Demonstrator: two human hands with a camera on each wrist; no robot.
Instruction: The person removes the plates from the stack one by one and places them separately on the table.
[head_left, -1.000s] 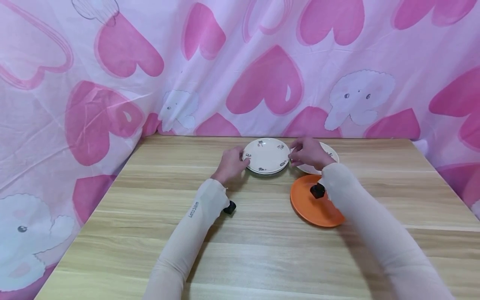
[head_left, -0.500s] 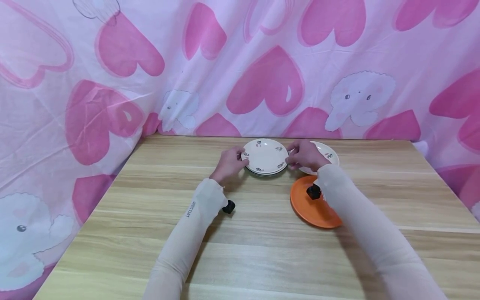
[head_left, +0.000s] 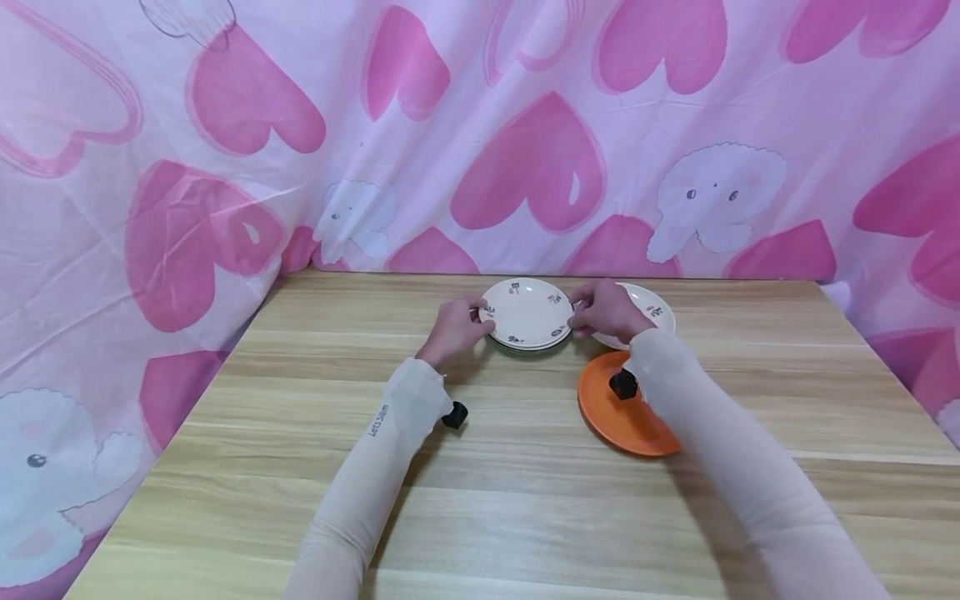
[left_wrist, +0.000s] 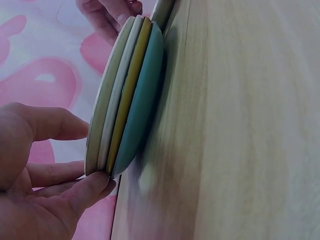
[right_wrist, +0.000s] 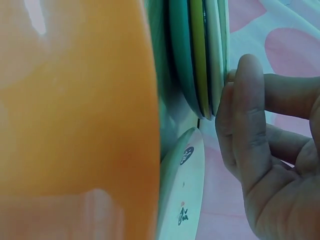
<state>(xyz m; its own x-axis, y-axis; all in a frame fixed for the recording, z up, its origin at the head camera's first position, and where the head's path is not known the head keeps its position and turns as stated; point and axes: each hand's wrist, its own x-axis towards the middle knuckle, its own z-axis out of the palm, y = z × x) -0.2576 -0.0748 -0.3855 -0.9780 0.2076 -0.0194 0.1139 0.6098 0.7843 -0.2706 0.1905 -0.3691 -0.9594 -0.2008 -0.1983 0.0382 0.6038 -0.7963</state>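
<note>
Along the far left, a pink curtain (head_left: 210,242) printed with hearts and pale animals hangs beside the wood-grain table (head_left: 480,517) and runs on behind it. Next comes a cream left sleeve (head_left: 367,475) with dark lettering near the cuff and a small black device (head_left: 454,415) at the wrist. The left hand (head_left: 452,329) grasps the near-left rim of the plate stack (head_left: 527,313), its digits bent round the edge. The stack lies at the back of the table, between the hands: a cream, patterned plate on top, a white one beneath it, then a mustard plate (left_wrist: 129,95) and a teal piece (left_wrist: 145,100) lowest. On its right, the right hand (head_left: 606,312) pinches the rim; how many layers its fingers take in, I cannot tell. Nearer, an orange plate (head_left: 622,421) lies partly under the cream right sleeve (head_left: 727,442). Behind the right hand is another patterned white plate (head_left: 652,300), partly covered.
</note>
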